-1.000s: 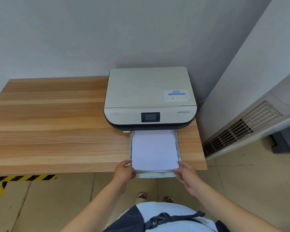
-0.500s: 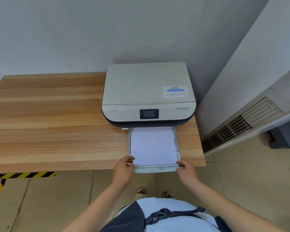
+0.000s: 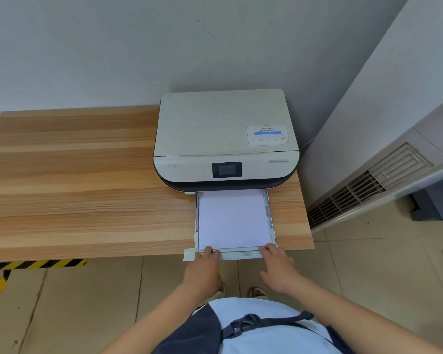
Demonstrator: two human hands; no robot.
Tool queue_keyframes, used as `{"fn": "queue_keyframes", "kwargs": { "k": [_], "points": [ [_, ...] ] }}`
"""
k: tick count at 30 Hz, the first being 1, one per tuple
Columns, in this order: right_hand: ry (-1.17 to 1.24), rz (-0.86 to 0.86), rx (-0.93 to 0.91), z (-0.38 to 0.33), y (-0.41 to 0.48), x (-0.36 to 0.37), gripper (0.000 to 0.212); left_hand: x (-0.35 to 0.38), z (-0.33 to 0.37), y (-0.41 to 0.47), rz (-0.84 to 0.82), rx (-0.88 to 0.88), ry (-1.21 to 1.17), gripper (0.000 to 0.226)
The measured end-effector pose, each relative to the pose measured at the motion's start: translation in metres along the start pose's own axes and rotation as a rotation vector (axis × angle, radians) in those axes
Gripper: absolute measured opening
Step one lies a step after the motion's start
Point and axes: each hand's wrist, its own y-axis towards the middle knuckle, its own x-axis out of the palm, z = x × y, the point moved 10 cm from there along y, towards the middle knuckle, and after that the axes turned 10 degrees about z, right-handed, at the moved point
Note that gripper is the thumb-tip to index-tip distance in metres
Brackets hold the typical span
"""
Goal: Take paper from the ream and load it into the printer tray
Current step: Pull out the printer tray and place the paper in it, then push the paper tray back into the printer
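We rest our left hand (image 3: 203, 270) and right hand (image 3: 279, 268), fingers loosely extended and gripping nothing, against the front edge of the tray (image 3: 243, 254); the paper (image 3: 233, 219) lies flat inside it, below the printer (image 3: 225, 141).

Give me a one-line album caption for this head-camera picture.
Both hands, left and right, at the front of a printer tray filled with paper.

Both hands extended forward, left hand (image 3: 204, 272) fingers curled, right hand (image 3: 279, 270) fingers spread
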Motion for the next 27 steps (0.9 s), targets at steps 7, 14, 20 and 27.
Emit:
{"fn": "queue_keyframes", "kwargs": {
  "k": [7,14,20,27],
  "points": [
    [-0.046,-0.029,0.008,0.003,-0.003,0.01,0.08,0.003,-0.003,-0.004,-0.032,-0.031,0.063,0.073],
    [-0.028,-0.045,0.022,0.005,-0.007,0.015,0.086,0.008,-0.004,-0.008,-0.059,-0.063,0.076,0.084],
    [-0.006,-0.031,0.049,0.009,-0.01,0.014,0.087,0.009,-0.016,-0.014,-0.051,-0.134,0.022,0.083],
    [0.001,-0.021,0.049,0.007,-0.013,0.012,0.086,0.011,-0.028,-0.017,-0.027,-0.19,0.001,0.08]
  ]
}}
